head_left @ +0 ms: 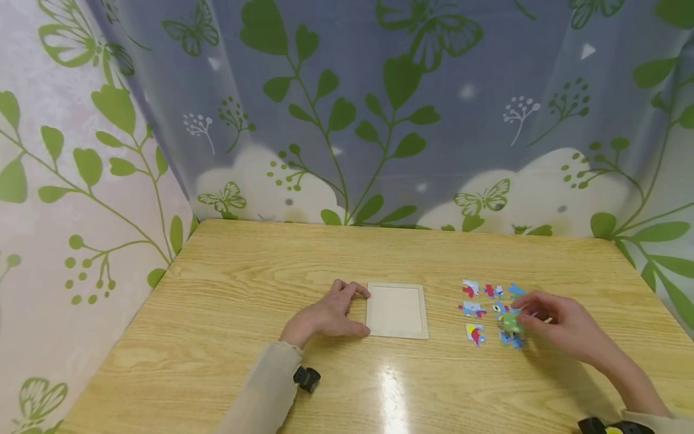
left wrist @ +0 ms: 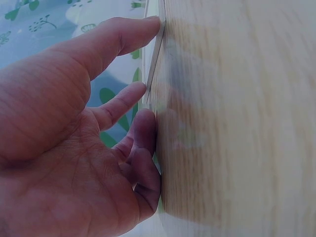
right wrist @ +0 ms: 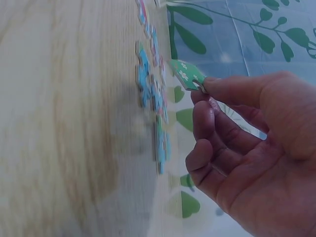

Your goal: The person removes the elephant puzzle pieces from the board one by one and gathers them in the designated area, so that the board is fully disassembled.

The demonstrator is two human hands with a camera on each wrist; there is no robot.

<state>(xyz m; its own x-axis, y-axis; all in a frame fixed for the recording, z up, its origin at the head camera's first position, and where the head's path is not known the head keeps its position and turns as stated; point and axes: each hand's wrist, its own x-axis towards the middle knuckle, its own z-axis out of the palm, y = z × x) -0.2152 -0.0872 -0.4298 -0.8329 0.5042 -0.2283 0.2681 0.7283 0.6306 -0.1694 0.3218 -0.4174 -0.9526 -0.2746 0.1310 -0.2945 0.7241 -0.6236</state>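
Note:
A square, pale wooden puzzle frame [head_left: 397, 336] lies flat on the table. My left hand [head_left: 333, 310] rests at its left side, thumb and index finger spread apart and touching that edge; the left wrist view shows the fingertips against the thin frame edge [left wrist: 154, 59]. Between thumb and fingertip, my right hand [head_left: 561, 322] pinches a green jigsaw piece [right wrist: 186, 75] with white flowers, held above the table. Beneath and beside it lie several colourful jigsaw pieces [head_left: 473, 309] in loose rows, some partly covered by the green piece and the fingers.
The wood-grain table [head_left: 260, 265] reaches back to a patterned curtain [head_left: 347, 120] with leaves and butterflies. Another curtain [head_left: 70, 181] hangs at the left. A black wrist device [head_left: 307, 379] sits by the left sleeve.

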